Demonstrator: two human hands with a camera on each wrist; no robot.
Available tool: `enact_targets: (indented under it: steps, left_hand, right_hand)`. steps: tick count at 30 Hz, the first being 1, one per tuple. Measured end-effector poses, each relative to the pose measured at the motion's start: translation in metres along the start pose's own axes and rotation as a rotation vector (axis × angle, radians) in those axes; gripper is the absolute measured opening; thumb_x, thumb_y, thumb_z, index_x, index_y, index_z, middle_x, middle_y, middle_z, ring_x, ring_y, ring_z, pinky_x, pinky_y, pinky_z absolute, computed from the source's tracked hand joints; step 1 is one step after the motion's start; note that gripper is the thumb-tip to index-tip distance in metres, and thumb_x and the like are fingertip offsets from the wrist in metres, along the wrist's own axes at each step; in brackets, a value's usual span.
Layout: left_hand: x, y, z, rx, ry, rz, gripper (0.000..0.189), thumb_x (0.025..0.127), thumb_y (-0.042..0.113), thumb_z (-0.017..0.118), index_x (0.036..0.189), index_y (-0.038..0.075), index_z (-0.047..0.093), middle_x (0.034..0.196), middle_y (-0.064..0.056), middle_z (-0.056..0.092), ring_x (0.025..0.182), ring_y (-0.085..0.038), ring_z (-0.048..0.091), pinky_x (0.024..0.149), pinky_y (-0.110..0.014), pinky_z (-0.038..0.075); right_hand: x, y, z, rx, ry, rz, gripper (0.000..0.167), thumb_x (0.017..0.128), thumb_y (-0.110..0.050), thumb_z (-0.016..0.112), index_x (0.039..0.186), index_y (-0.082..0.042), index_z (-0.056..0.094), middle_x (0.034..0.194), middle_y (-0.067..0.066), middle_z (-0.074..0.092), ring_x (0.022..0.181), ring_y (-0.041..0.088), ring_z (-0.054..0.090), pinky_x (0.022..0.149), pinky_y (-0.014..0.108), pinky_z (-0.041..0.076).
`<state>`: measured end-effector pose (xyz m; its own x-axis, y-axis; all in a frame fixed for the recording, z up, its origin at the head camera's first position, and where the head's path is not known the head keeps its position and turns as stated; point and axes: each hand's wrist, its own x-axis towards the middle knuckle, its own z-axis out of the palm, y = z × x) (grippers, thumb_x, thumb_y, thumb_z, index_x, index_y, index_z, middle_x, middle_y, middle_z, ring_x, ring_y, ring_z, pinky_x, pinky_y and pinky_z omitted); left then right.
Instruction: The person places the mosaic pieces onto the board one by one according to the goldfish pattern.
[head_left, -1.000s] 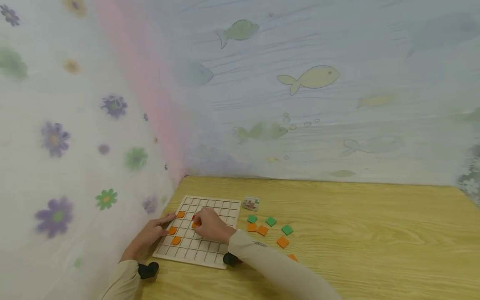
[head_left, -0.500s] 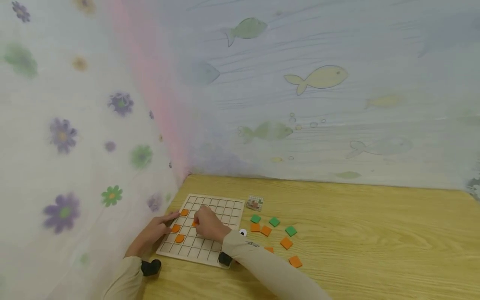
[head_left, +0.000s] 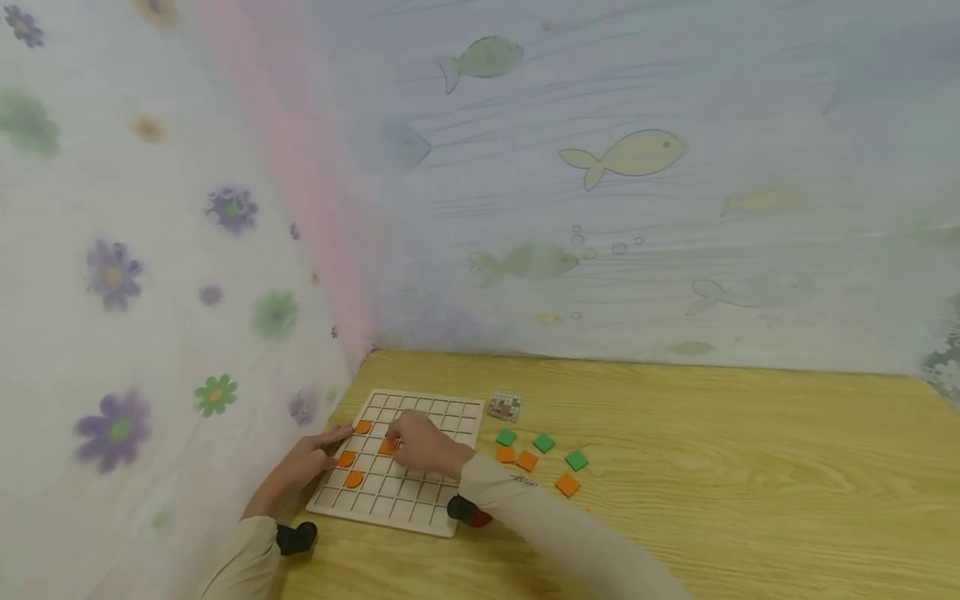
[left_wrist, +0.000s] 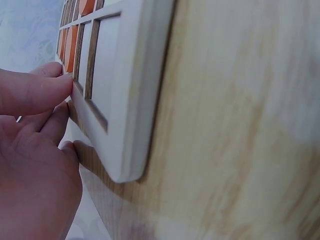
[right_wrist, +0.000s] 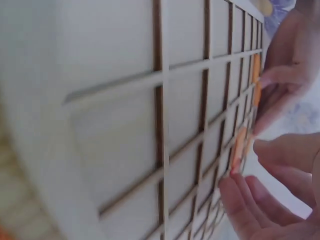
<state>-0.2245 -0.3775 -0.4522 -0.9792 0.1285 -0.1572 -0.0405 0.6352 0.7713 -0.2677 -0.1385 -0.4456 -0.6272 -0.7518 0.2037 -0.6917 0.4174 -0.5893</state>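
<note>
- Grid board (head_left: 408,504) is lying flat on the table (head_left: 735,467), wall corner beyond it; taking it as landmark for everything below
- Left hand (head_left: 302,463) is resting at the board's left edge, thumb touching the rim, fingers reaching out fairly straight and not wrapping round anything; probably steadying the board so it isn't sliding
- Right hand (head_left: 426,447) is reaching over the board from its right side, working left of the board's middle; index and middle fingertips are sitting close together at the surface, thumb standing apart with a gap, nothing visibly clamped
- Reddish piece (right_wrist: 236,166) is showing at those fingertips on the board, mostly covered, shape unclear; fingers seem to be pressing or nudging it, likely to seat it in its cell
- Orange square tile (head_left: 387,448) is lying on the board just beside the right fingertips
- Orange discs (head_left: 354,479), three, are sitting in cells toward the board's left side, two of them next to the left hand
- Picture card (head_left: 505,406) is lying beside the board's far right corner, presumably for glancing at
- Green tiles (head_left: 543,442) and loose orange tiles (head_left: 567,485) are lying scattered right of the board, seemingly for easy right-hand reach
</note>
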Motion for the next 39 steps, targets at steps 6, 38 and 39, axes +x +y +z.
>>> enact_targets:
  steps: [6, 38, 39]
  left_hand:
    - [-0.001, -0.003, -0.001, -0.025, 0.008, -0.021, 0.064, 0.079, -0.007, 0.051, 0.142, 0.002, 0.041, 0.151, -0.017, 0.026, 0.141, -0.039, 0.010, 0.110, -0.055, 0.012]
    - [-0.001, 0.003, 0.001, -0.018, -0.013, -0.024, 0.066, 0.080, -0.007, 0.047, 0.144, 0.002, 0.036, 0.154, -0.020, 0.016, 0.142, -0.039, 0.007, 0.110, -0.055, 0.010]
    - [-0.001, 0.002, 0.001, -0.012, -0.016, -0.021, 0.067, 0.079, -0.007, 0.046, 0.145, 0.002, 0.036, 0.154, -0.020, 0.016, 0.142, -0.039, 0.007, 0.110, -0.055, 0.011]
  right_hand:
    - [-0.016, -0.005, -0.021, -0.004, -0.079, -0.023, 0.019, 0.083, -0.003, 0.062, 0.099, -0.006, 0.072, 0.109, 0.004, 0.065, 0.098, 0.014, 0.059, 0.076, 0.018, 0.047]
    - [-0.105, 0.043, -0.059, -0.024, -0.148, 0.006, 0.017, 0.086, -0.002, 0.061, 0.098, -0.008, 0.070, 0.096, 0.003, 0.058, 0.077, 0.009, 0.053, 0.067, 0.020, 0.045]
    - [-0.107, 0.044, -0.058, -0.033, -0.149, -0.003, 0.017, 0.086, -0.001, 0.061, 0.098, -0.008, 0.071, 0.096, 0.003, 0.058, 0.076, 0.009, 0.053, 0.068, 0.019, 0.045]
